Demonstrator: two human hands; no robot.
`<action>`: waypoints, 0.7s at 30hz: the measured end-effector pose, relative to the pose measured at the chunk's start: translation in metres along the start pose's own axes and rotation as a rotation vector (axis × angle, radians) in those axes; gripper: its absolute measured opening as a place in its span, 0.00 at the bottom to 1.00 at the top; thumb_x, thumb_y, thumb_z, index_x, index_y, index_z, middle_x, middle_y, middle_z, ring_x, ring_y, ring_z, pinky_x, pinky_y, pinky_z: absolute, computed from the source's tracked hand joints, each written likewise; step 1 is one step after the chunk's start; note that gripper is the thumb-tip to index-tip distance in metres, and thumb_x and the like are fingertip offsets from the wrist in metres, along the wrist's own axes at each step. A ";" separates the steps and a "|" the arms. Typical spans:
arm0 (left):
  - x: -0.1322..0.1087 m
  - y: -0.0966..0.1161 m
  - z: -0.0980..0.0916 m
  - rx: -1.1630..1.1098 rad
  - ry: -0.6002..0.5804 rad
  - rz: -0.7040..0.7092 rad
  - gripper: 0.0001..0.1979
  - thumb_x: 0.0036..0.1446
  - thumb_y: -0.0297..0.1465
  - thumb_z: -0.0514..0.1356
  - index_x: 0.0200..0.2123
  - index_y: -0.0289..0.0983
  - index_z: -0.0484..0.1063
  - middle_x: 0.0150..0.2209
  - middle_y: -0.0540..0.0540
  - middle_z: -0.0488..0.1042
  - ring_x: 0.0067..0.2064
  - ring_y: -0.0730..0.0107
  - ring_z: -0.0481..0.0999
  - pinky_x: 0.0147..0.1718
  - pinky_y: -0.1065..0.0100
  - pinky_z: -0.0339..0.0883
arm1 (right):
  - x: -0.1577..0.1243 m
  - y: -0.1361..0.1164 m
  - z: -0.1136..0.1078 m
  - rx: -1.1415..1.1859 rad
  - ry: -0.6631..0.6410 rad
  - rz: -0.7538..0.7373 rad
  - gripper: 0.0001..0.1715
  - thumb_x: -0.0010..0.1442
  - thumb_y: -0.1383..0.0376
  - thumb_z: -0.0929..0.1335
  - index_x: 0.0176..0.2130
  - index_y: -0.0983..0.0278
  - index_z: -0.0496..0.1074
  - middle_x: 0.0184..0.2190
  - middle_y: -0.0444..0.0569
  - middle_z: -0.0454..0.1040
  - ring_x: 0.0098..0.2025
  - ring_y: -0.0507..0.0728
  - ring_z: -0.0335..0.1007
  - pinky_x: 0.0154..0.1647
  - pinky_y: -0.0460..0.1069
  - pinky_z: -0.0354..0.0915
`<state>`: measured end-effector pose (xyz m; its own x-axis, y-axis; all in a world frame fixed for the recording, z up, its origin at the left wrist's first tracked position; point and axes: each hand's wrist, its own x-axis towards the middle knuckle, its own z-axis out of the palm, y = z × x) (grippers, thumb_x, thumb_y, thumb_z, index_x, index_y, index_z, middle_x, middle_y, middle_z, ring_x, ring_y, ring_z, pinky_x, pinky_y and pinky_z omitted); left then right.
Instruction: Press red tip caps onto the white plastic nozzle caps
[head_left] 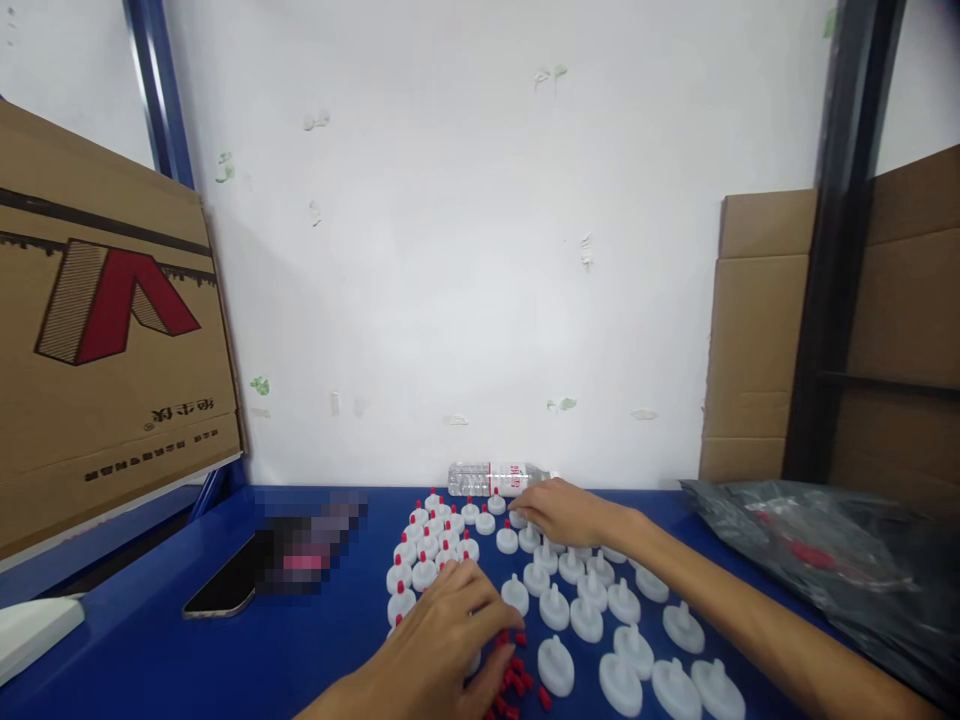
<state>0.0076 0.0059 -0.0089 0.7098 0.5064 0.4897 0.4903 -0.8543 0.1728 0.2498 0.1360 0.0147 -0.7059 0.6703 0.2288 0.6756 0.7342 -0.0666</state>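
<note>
Across the blue table stand many white round caps with pointed nozzles [556, 666]. Those on the left, such as one white cap [424, 572], carry small red tips on their nozzles; the ones on the right are bare. My left hand [450, 640] hovers low over a loose pile of small red tips [514, 684], thumb and forefinger apart. Farther back, my right hand [562, 512] has its fingertips closed at the top of a white nozzle cap [517, 520]. The fingers hide that cap's nozzle.
A clear plastic bottle [491, 479] lies against the white wall. At left are a phone [229, 580] and a printed carton [112, 330]. A grey plastic bag [825, 570] lies at right, by cardboard [757, 340] and a dark post [832, 250].
</note>
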 end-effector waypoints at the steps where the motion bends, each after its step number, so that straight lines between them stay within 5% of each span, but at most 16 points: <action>1: 0.000 0.001 -0.001 0.010 -0.030 -0.011 0.15 0.64 0.21 0.57 0.50 0.41 0.73 0.41 0.45 0.77 0.45 0.60 0.72 0.45 0.60 0.68 | 0.000 0.000 -0.002 -0.001 0.006 -0.004 0.21 0.70 0.57 0.70 0.58 0.63 0.70 0.56 0.54 0.72 0.52 0.61 0.74 0.51 0.60 0.73; 8: 0.003 0.006 -0.003 0.049 -0.136 -0.044 0.15 0.65 0.22 0.58 0.53 0.42 0.72 0.44 0.46 0.77 0.48 0.60 0.72 0.49 0.59 0.68 | 0.000 -0.014 -0.016 -0.010 0.059 -0.050 0.14 0.71 0.57 0.68 0.48 0.62 0.77 0.45 0.50 0.79 0.49 0.59 0.76 0.53 0.57 0.71; 10: 0.002 0.004 -0.004 0.046 -0.093 -0.047 0.15 0.66 0.22 0.56 0.52 0.41 0.72 0.44 0.45 0.76 0.47 0.60 0.72 0.48 0.60 0.68 | 0.001 -0.020 -0.010 -0.031 0.059 -0.045 0.13 0.70 0.56 0.69 0.46 0.63 0.78 0.42 0.50 0.80 0.49 0.60 0.76 0.54 0.58 0.70; 16: 0.000 -0.010 -0.004 0.027 0.059 -0.049 0.14 0.67 0.22 0.52 0.49 0.42 0.72 0.41 0.46 0.75 0.45 0.60 0.71 0.45 0.59 0.66 | 0.004 -0.026 0.005 -0.093 0.058 -0.008 0.20 0.69 0.57 0.70 0.56 0.64 0.71 0.55 0.53 0.73 0.50 0.60 0.75 0.50 0.60 0.74; 21: 0.001 -0.017 -0.007 0.046 0.213 -0.105 0.12 0.69 0.24 0.50 0.47 0.40 0.71 0.40 0.45 0.75 0.43 0.60 0.72 0.45 0.59 0.66 | 0.000 -0.034 -0.011 -0.067 0.152 -0.005 0.10 0.73 0.63 0.65 0.49 0.65 0.71 0.40 0.48 0.77 0.41 0.57 0.75 0.43 0.54 0.72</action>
<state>-0.0032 0.0198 -0.0053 0.5334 0.5519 0.6410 0.5819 -0.7894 0.1955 0.2291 0.1094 0.0274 -0.6727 0.6387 0.3735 0.6883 0.7255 -0.0009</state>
